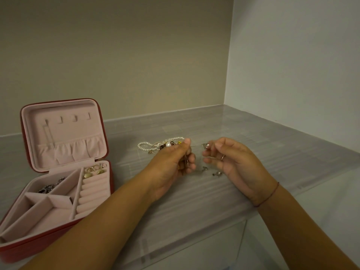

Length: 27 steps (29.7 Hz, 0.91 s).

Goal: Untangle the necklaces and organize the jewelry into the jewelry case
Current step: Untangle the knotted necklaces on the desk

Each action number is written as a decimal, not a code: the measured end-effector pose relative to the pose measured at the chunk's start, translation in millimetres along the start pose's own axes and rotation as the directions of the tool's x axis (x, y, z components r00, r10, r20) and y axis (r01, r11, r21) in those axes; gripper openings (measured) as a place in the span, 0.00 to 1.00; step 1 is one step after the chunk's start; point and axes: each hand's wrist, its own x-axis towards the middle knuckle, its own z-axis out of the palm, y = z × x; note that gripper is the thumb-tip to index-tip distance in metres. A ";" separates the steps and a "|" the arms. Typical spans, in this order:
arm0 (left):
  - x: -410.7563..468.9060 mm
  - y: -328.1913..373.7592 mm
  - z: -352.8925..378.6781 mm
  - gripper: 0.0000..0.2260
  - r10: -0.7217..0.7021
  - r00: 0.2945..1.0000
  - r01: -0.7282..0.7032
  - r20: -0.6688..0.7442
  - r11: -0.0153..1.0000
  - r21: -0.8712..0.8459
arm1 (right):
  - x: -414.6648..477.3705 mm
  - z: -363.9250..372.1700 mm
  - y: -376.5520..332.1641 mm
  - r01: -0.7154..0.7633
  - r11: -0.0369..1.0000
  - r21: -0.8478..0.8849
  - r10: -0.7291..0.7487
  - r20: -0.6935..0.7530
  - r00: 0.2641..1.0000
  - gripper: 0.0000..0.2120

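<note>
Jewelry case (64, 131) red, pink-lined, open, lid upright, left on tabletop (272, 152); gold earrings (93, 172) on ring rolls, dark piece (49, 187) in rear compartment. Tangled pearl strands (153, 146) mid-tabletop. Small silver pieces (216, 173) nearer, right.

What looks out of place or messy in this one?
A tangled heap of jewelry lies on the table behind the left hand, outside the case. Small silver pieces lie loose by the right hand. Nothing looks damaged.

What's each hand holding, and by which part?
The left hand grips a dark piece; right hand pinches a small silver piece in its fingertips. Both are too small to tell which part.
</note>
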 end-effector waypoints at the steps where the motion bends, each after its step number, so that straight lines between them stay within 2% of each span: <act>1: -0.4 -0.9 0.4 0.15 -0.008 1.000 0.008 0.010 1.000 0.020 | 0.5 -0.1 0.2 -0.024 0.997 0.077 0.024 0.006 1.000 0.06; 4: -0.5 -2.8 -0.6 0.15 -0.019 1.000 0.021 -0.016 0.995 0.102 | 0.2 1.0 -0.6 -0.071 0.988 0.137 0.070 0.014 0.997 0.06; 9: -3.1 -0.5 -0.2 0.15 -0.033 0.996 0.049 -0.077 0.977 0.208 | -0.1 2.9 -0.8 -0.079 0.996 0.046 0.079 -0.005 0.997 0.07; 16: -6.7 3.5 1.2 0.10 -0.037 0.996 0.050 -0.084 0.985 0.164 | -1.2 0.6 -2.1 -0.030 0.989 -0.143 0.030 -0.005 1.000 0.07; 19: -8.8 4.6 3.9 0.16 -0.031 0.998 0.042 -0.060 0.981 0.189 | -2.5 1.7 -3.4 -0.021 0.983 -0.185 0.022 0.002 1.000 0.08; 24: -10.9 5.8 7.0 0.08 -0.033 0.999 0.037 -0.025 0.980 0.195 | -2.7 3.0 -3.9 -0.014 0.974 -0.224 0.010 -0.020 1.000 0.08; 27: -10.9 5.2 8.7 0.13 -0.019 1.000 0.019 -0.001 0.981 0.191 | -4.0 3.7 -4.5 -0.018 0.965 -0.263 0.014 -0.020 1.000 0.10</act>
